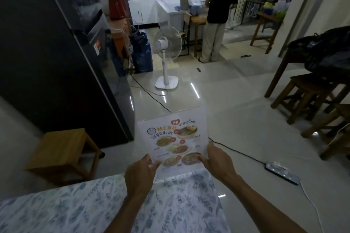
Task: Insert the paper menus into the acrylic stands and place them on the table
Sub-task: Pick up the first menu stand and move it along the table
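Note:
A paper menu (173,138) with food photos and orange "MENU" lettering sits inside a clear acrylic stand (200,111), whose transparent top edge rises above the sheet. I hold both up in the air beyond the table's far edge. My left hand (141,174) pinches the lower left corner. My right hand (216,159) grips the lower right edge, thumb on the front. The table (75,208) below carries a pale blue floral cloth.
A dark refrigerator (56,53) stands at the left with a wooden stool (62,151) in front. A white pedestal fan (167,58), a floor cable and a power strip (282,173) lie ahead. Wooden stools and a table (303,96) are at the right. A person (217,15) stands far back.

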Demonstrator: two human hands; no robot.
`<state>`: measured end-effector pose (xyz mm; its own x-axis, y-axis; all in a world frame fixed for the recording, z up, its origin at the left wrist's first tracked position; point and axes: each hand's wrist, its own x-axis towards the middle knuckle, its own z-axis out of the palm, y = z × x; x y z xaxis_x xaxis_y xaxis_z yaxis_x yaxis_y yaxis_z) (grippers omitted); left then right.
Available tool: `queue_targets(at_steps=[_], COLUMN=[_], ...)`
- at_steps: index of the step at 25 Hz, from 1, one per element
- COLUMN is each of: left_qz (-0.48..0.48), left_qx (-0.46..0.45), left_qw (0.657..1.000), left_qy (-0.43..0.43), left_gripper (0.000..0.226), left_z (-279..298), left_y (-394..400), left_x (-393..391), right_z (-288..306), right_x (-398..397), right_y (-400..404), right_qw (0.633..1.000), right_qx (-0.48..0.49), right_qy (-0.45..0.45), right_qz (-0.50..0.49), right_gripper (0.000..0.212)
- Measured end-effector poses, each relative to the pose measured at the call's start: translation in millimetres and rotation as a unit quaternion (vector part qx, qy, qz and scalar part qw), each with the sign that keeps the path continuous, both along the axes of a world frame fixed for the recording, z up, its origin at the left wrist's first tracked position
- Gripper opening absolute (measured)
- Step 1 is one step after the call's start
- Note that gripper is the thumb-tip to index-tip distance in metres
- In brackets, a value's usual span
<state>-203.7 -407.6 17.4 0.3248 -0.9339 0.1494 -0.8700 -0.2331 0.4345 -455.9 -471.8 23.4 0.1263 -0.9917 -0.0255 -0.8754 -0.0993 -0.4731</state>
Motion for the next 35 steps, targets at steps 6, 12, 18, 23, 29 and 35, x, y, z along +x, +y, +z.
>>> queue_targets(at_steps=[6, 12, 18, 23, 29, 35], left_qz=[-0.007, -0.002, -0.009, -0.012, -0.007, -0.031], left_qx=[0.042, 0.049, 0.046, 0.055, 0.057, 0.079], left_qw=[0.999, 0.998, 0.997, 0.998, 0.995, 0.987], left_qy=[0.010, 0.046, 0.060, 0.038, 0.084, 0.137], left_gripper=[0.032, 0.032, 0.029, 0.028, 0.023, 0.029], left_z=[-21, -27, -27, -28, -29, -31], left_y=[-14, -13, -11, 4, 0, 5], left_x=[1, 0, -3, 4, 3, 3], right_z=[-42, -42, -37, -46, -51, -64], right_x=[-1, 1, 4, 10, 8, 5], right_y=[-5, 2, 5, 18, 17, 25], right_qw=[0.999, 0.996, 0.995, 0.994, 0.995, 0.991], right_qx=[0.023, 0.046, 0.048, 0.067, 0.068, 0.067], right_qy=[-0.029, -0.074, -0.075, -0.080, -0.068, -0.105], right_qz=[-0.001, -0.021, -0.036, -0.033, -0.038, -0.053], right_gripper=[0.063, 0.067, 0.048, 0.055, 0.049, 0.044])
